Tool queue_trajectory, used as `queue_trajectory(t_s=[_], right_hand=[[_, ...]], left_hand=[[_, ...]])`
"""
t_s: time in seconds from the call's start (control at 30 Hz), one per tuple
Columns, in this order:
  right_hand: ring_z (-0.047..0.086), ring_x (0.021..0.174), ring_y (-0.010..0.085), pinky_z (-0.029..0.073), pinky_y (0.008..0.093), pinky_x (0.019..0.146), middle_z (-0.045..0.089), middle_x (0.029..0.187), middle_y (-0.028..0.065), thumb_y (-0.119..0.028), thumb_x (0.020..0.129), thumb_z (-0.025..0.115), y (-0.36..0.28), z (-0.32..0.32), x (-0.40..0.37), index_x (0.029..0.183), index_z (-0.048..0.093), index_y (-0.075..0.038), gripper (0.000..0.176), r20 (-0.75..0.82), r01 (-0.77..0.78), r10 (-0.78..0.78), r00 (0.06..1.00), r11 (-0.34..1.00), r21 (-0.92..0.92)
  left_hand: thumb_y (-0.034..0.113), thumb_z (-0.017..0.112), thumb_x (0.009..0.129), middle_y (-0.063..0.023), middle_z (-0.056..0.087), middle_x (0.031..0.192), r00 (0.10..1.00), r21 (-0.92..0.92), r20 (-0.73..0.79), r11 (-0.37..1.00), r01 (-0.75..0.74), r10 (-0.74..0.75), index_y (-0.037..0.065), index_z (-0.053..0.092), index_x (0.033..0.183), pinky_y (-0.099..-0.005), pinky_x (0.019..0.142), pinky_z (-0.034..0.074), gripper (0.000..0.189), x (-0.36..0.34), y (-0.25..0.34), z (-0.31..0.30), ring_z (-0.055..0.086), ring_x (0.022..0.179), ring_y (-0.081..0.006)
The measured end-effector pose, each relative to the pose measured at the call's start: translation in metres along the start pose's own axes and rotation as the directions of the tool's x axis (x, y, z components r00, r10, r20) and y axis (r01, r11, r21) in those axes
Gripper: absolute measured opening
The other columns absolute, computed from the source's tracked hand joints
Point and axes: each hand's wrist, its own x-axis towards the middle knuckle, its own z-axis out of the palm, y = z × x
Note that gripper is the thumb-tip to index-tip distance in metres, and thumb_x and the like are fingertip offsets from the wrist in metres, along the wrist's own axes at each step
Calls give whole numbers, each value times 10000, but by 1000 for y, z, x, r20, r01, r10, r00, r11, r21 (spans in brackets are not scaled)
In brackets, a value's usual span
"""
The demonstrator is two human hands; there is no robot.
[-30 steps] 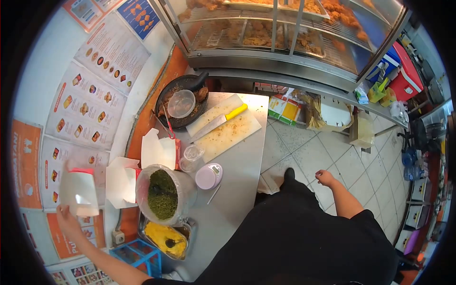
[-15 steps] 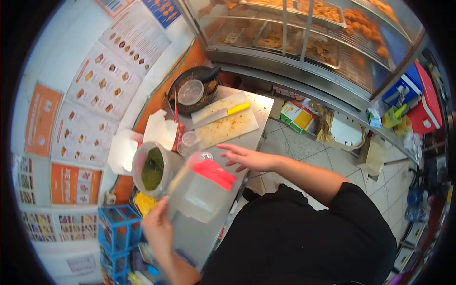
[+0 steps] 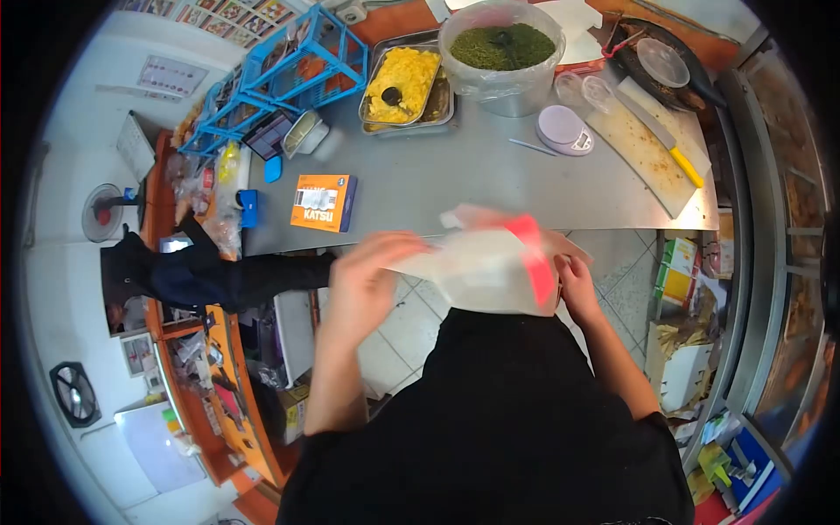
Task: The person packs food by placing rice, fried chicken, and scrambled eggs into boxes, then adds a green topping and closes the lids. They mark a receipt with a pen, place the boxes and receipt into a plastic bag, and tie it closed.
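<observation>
In front of my body I hold a white paper takeout box (image 3: 486, 271) with a pinkish-red band, blurred by motion. My left hand (image 3: 360, 284) is closed on a flap at its left side. At the right side, my right hand (image 3: 577, 287) grips the box's edge with the fingers bent around it. The box is over the front edge of the steel counter (image 3: 411, 184). Beyond it on the counter lie an orange box marked KATSU (image 3: 324, 203) and a small round white scale (image 3: 564, 131), with a thin stick (image 3: 532, 147) beside the scale.
Along the back are a tray of yellow food (image 3: 404, 83) with a dark scoop and a tub of green flakes (image 3: 503, 44). At right, a yellow-handled knife (image 3: 656, 127) lies on a cutting board (image 3: 652, 162) near a black pan (image 3: 665, 79). Another person (image 3: 192, 271) is at left.
My view has swung left along the counter. The right hand, earlier open and apart from the takeout box, now grips it. The box has come back from above the counter towards my body.
</observation>
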Motion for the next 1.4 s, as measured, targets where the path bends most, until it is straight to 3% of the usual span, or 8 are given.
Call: queue_trajectory(t_s=[0.13,0.4,0.53,0.73,0.93,1.13,1.23,1.4], right_hand=[[571,687,101,489,266,575,611,880,9,-331,1027,567,-18,0,48,1148,580,-43,313,-226,57,-73,971,995,-77],[628,749,137,523,318,642,640,939,72,-398,1015,564,-32,63,170,1230,576,-23,432,-150,137,-188,971,945,-297],[650,967,219,540,360,829,665,1126,115,-360,997,593,-60,20,201,1208,624,-35,389,-388,-97,-45,921,937,-337],[545,1231,386,444,452,1055,578,1333,219,-48,843,559,-156,-52,269,1349,545,-67,506,-382,-54,-797,468,406,-912],[604,1151,351,482,449,962,657,1175,159,-133,855,621,-174,-110,293,1261,604,-94,408,-456,-154,-616,642,479,-864],[599,1047,363,505,431,923,607,1035,167,-22,784,667,-121,-218,99,1008,649,-57,228,-450,361,-872,190,489,-794],[496,1205,376,384,457,1070,545,1187,183,-39,794,644,-76,-318,-42,1146,597,-40,355,-686,159,-712,-149,667,-728],[367,1397,405,296,523,1150,410,1480,228,-90,922,636,-87,-469,-294,1451,449,-57,563,-230,-532,-745,-626,623,-573]], left_hand=[[13,584,931,-213,707,1031,903,96,-249,918,384,-351,-55,678,1063,-408,852,532,176,-25,-87,-51,684,974,-370],[136,687,852,-126,723,968,965,527,-10,819,227,-261,64,731,952,-478,878,458,131,25,-298,-23,653,968,-348],[116,700,836,-118,677,1155,982,592,23,794,137,-186,74,720,1037,-539,1033,353,206,50,-304,-36,550,1181,-320],[90,644,931,-245,506,1383,909,612,-373,786,89,188,11,584,1306,-552,1069,370,388,12,-271,-26,480,1271,-431],[-72,572,799,-231,571,1080,984,392,26,904,-170,173,-20,626,1046,-499,901,449,258,-42,-213,80,553,1015,-411],[-64,612,804,-138,615,924,931,47,352,992,-120,96,-1,654,1024,-412,774,500,232,-36,-165,213,616,866,-343],[-68,570,830,-185,621,947,909,88,361,962,-257,210,-17,648,1023,-457,806,503,214,53,-90,268,614,921,-384],[-14,581,863,-263,545,1275,907,319,299,865,-387,295,-33,558,1239,-497,1064,397,377,251,-18,337,485,1243,-437]])
